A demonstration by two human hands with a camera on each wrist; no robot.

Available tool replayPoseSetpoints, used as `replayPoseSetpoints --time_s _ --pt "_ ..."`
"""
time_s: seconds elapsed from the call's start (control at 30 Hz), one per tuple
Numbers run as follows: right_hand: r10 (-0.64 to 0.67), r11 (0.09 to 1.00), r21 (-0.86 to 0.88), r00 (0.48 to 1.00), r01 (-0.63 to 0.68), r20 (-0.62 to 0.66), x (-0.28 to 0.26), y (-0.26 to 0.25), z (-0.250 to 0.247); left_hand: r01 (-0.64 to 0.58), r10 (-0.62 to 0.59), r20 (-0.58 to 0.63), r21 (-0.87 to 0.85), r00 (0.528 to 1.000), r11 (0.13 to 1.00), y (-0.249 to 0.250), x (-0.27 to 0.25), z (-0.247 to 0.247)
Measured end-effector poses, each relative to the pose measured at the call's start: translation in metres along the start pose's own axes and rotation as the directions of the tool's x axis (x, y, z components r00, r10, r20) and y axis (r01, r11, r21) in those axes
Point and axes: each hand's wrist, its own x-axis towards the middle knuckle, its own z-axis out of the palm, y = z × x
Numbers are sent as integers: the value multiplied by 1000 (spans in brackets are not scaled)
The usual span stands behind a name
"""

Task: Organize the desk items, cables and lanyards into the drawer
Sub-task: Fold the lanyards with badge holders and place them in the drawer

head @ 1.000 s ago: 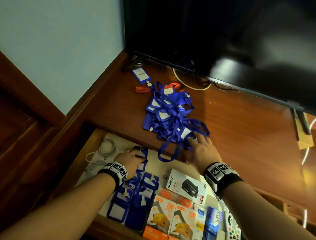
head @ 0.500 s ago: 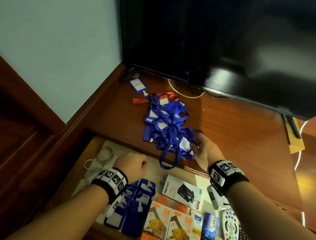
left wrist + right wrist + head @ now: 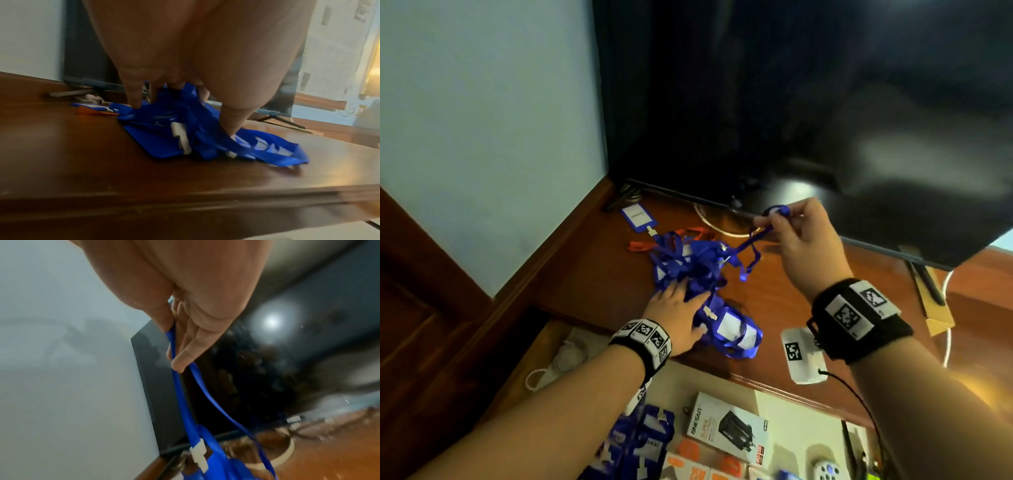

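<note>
A tangled pile of blue lanyards with badge holders lies on the brown desk, in front of the TV. My left hand presses down on the near side of the pile, fingers spread into the straps. One blue badge holder lies by its thumb. My right hand is raised to the right of the pile and pinches one blue strap between thumb and fingers, pulling it taut out of the tangle. The open drawer sits below the desk edge.
A lone blue badge and an orange lanyard lie behind the pile. The black TV stands close behind my right hand. The drawer holds blue lanyards, a charger box and a white cable.
My left hand came up out of the drawer onto the pile. My right hand took hold of a strap and lifted it up and back toward the TV.
</note>
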Motion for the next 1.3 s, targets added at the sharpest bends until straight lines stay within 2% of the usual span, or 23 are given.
replayPoseSetpoints --time_s 0.17,0.33,0.4,0.47,0.5,0.57,0.63,0.7,0.77,0.87,0.93,1.0,1.07,1.13,1.2,1.23,1.3 --pt "-72 994 73 992 80 -99 8 -56 -36 93 -95 -68 -30 993 995 -23 12 -17" --pt "-155 977 122 975 175 -157 17 -94 -70 221 -225 -6 -156 974 963 -52 25 -52" --pt "-180 976 102 974 195 -138 16 -109 -80 228 -244 -62 -199 968 953 -51 23 -82" --pt "-220 969 89 969 231 -116 14 -122 -86 222 -273 -191 -251 943 942 -39 20 -112" --pt "-240 965 85 964 250 -109 13 -128 -88 166 -247 -253 -304 935 938 -28 17 -126" --pt "-266 956 95 958 276 -106 9 -138 -90 -75 -74 -306 -449 949 890 4 7 -152" --pt "-277 951 113 954 289 -113 4 -147 -93 -306 171 -269 -612 948 730 43 -15 -173" --pt "-284 945 131 950 300 -128 0 -154 -97 -365 326 -212 -763 921 534 74 -36 -182" --pt "-296 941 125 943 315 -151 -4 -160 -104 -358 371 -193 -816 908 453 93 -48 -177" --pt "-328 934 71 918 350 -222 -10 -163 -121 -334 284 -234 -860 930 387 102 -58 -171" --pt "-369 929 -88 886 359 -281 -11 -156 -136 -340 219 -274 -858 937 384 99 -62 -172" --pt "-395 899 -329 862 290 -317 -15 -144 -151 -341 125 -318 -865 940 367 93 -65 -178" --pt "-339 856 -495 883 147 -325 -20 -123 -161 -341 -14 -363 -887 932 312 89 -71 -189" --pt "-225 814 -580 939 34 -261 -34 -100 -156 -357 -80 -380 -909 921 214 89 -77 -197" --pt "-125 807 -588 988 47 -93 -52 -81 -138 -369 -100 -379 -923 920 105 94 -84 -206" --pt "-74 834 -547 997 67 9 -64 -76 -125 -384 -103 -393 -918 914 101 96 -85 -207" --pt "27 929 -368 986 36 167 -85 -73 -96 -418 -78 -432 -897 899 146 102 -86 -208"
